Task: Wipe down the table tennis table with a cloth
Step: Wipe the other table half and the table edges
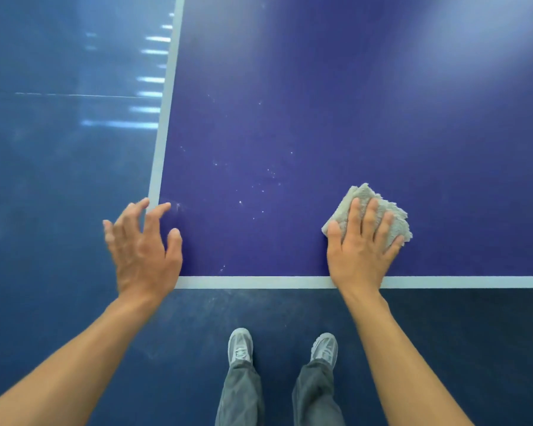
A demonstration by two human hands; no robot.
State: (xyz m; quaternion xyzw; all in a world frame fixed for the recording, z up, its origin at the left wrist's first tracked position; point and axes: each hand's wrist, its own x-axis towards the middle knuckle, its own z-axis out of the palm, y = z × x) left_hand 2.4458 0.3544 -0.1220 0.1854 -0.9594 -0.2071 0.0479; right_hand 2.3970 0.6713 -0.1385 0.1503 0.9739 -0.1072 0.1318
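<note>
Blue floor (59,179) runs along the left and near sides of a dark blue-violet table (320,103), seen from above by a person standing at its near end. White lines mark the table's border: one along the near edge (259,282) and one up the left edge (163,118), meeting at the near left corner.

A folded grey cloth (396,218) lies on the table close to the near edge, right of centre. The right hand (359,250) lies flat on it with straight, slightly spread fingers pressing down; the cloth's far and right parts stick out beyond the fingertips, and the heel of the hand crosses the near line.

The left hand (142,244) is at the near left corner, well apart from the cloth, fingers wide and holding nothing. Its thumb lies over the blue surface and its fingers reach past the left line. It is a little blurred, so it may be resting on the corner or just above it; I cannot tell which.

Between the two hands the table is bare apart from pale specks (268,176) scattered over it, thickest in the middle of that stretch. Beyond and to the right of the cloth the surface goes on to the frame's edges, with a soft glare (490,32) at the far right.

Bright streaks (151,78) reflect on the floor beside the left line. Below the near edge stand two grey shoes (240,344) and grey trousers (240,392), between the forearms.
</note>
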